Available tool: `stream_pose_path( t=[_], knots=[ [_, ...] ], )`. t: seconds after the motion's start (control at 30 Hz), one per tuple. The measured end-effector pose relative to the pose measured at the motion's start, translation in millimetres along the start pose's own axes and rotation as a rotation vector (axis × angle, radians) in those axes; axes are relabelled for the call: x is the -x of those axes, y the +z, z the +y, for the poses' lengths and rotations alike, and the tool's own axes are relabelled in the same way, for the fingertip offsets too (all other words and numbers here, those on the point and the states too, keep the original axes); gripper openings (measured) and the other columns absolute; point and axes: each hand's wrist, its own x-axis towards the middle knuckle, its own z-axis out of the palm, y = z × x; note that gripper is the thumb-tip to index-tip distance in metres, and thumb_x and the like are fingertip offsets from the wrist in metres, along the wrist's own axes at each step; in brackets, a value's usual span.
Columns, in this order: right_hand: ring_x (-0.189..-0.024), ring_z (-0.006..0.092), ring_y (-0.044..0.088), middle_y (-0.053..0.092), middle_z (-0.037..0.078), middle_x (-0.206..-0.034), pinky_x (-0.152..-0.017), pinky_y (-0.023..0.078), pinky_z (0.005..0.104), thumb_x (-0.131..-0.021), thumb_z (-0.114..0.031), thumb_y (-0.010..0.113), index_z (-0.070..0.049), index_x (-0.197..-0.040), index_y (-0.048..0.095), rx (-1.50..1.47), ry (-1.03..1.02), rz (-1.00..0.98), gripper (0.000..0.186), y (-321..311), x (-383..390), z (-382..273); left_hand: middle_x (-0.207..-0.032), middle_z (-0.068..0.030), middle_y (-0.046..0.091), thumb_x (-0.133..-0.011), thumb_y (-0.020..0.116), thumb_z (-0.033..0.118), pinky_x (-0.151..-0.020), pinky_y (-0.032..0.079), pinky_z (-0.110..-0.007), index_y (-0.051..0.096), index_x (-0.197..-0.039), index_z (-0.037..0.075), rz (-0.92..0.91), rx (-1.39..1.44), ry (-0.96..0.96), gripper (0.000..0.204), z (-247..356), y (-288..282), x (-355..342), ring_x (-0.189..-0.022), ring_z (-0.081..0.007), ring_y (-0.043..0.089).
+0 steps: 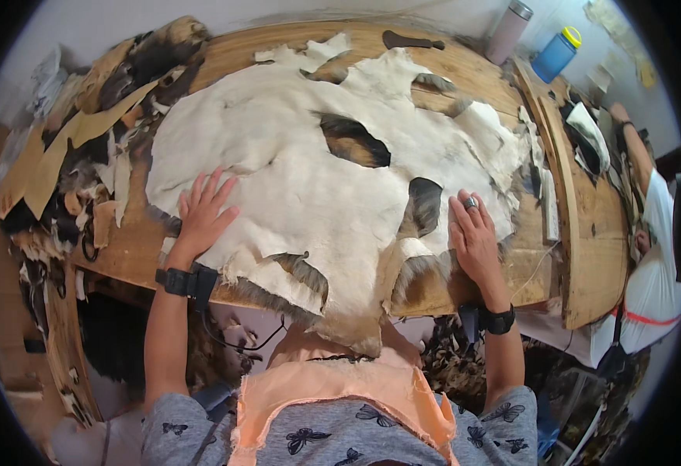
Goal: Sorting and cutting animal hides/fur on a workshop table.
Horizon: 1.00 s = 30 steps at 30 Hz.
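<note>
A large animal hide (pixel 278 186) lies spread over the wooden table, pale skin side up. Several holes in it show dark and brown fur, and fur fringes its lower edge, which hangs over the table's front. My left hand (pixel 204 211) rests flat on the hide's left part with its fingers spread. On the right part lies my right hand (pixel 476 233), fingers stretched out, a ring on one of them. It is close to a hole with dark fur. Neither hand holds anything.
Fur scraps and cut pieces (pixel 84 171) are heaped at the left. A dark-handled tool (pixel 412 40) lies at the back. A pink bottle (pixel 509 33) and a blue bottle (pixel 557 56) stand back right. Past a wooden divider (pixel 562 194), another person's arm (pixel 637 151) reaches over furs.
</note>
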Motion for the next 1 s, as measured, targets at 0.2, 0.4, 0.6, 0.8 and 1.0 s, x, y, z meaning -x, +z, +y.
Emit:
stream_pose_path(
  t=[0.2,0.4,0.6,0.8,1.0],
  knots=[
    [-0.107,0.0385,0.048,0.056,0.016,-0.111,-0.089,0.041,0.0403,-0.075,-0.004,0.055,-0.006,-0.112,0.056,-0.092,-0.098,-0.042,0.036,-17.0,-19.5,3.4,-0.14,-0.0101,0.035,-0.085,0.055,0.032,-0.104,0.025,-0.046,0.049,-0.127,0.014,-0.084,0.02,0.164,0.046,-2.9,-32.5,-15.8,-0.129,-0.0303,0.031],
    [-0.075,0.0312,0.059,0.062,0.014,-0.08,-0.068,0.047,0.0351,-0.079,-0.007,0.058,-0.001,-0.087,0.062,-0.334,0.077,-0.019,0.011,-34.8,-66.7,-35.5,-0.105,-0.0137,0.062,-0.079,0.062,0.011,-0.083,0.045,-0.031,0.063,-0.104,0.005,0.02,0.401,0.48,0.025,37.9,-86.0,-73.2,-0.098,-0.0256,0.058],
    [-0.073,0.0217,0.06,0.062,0.011,-0.08,-0.067,0.047,0.0302,-0.079,-0.011,0.059,-0.002,-0.089,0.064,-0.374,0.042,-0.324,0.015,-10.0,-118.1,-54.1,-0.089,-0.0093,0.065,-0.078,0.061,0.007,-0.076,0.045,-0.032,0.066,-0.096,0.007,-0.085,0.335,0.812,0.019,70.2,-64.6,-154.8,-0.083,-0.0253,0.058],
    [-0.076,0.027,0.059,0.059,0.012,-0.082,-0.069,0.047,0.0341,-0.075,-0.014,0.06,-0.006,-0.087,0.065,-0.349,0.024,-0.327,0.016,22.0,-133.5,-60.6,-0.103,-0.0022,0.058,-0.071,0.067,0.008,-0.084,0.039,-0.039,0.065,-0.084,0.009,-0.194,0.015,0.88,0.013,101.5,-46.1,-179.3,-0.102,-0.0246,0.046],
    [-0.078,0.0304,0.054,0.053,0.012,-0.08,-0.069,0.045,0.0372,-0.069,-0.012,0.061,-0.008,-0.071,0.06,-0.187,-0.117,-0.139,0.005,28.6,-134.6,-68.1,-0.115,-0.005,0.052,-0.067,0.071,0.011,-0.087,0.037,-0.041,0.057,-0.07,0.007,-0.008,0.086,1.006,0.015,101.5,-49.2,-185.2,-0.11,-0.0257,0.042]
  ],
)
